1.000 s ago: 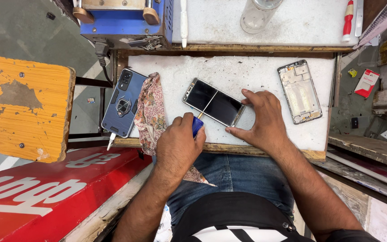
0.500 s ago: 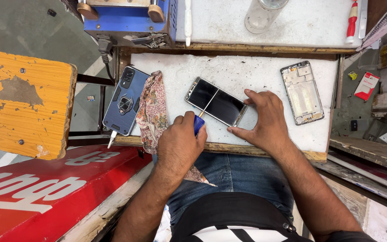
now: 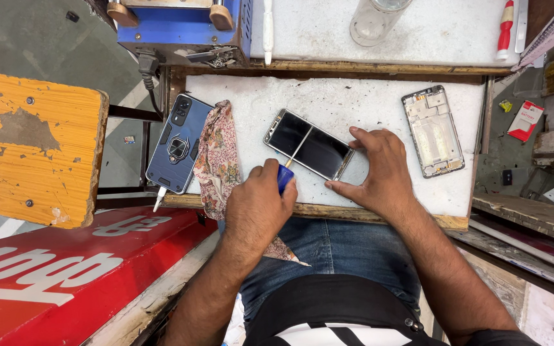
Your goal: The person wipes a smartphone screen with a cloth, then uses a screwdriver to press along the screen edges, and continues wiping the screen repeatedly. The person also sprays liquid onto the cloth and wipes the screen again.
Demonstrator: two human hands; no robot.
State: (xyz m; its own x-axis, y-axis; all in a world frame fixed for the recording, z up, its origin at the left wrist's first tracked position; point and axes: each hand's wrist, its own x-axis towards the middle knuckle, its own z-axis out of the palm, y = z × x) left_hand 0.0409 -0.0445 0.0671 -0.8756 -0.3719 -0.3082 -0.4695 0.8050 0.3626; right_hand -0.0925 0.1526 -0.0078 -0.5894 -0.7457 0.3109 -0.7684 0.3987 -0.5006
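A dark-screened rectangular phone with a silvery rim (image 3: 308,143) lies flat and slanted on the worn white worktop (image 3: 354,102), roughly at its middle. The left hand (image 3: 258,208) is curled shut around the blue handle of a thin-shafted screwdriver (image 3: 288,168), whose pale shaft crosses the screen toward the phone's upper long edge. The right hand (image 3: 383,170) rests just right of the phone, its fingers spread: the forefinger lies by the phone's right short end and the thumb tip sits at the lower right corner, bracing it (whether they press or merely touch cannot be told). To the left, a floral patterned cloth (image 3: 218,160) drapes over the worktop's near edge, and beyond it a blue phone in a ringed case (image 3: 177,144) hangs partly off the left edge. A bare silver phone frame (image 3: 432,131) lies well apart to the right, close to the right edge. Bare white surface shows above the phone and between the right hand and the frame; the near wooden edge runs just below both hands.
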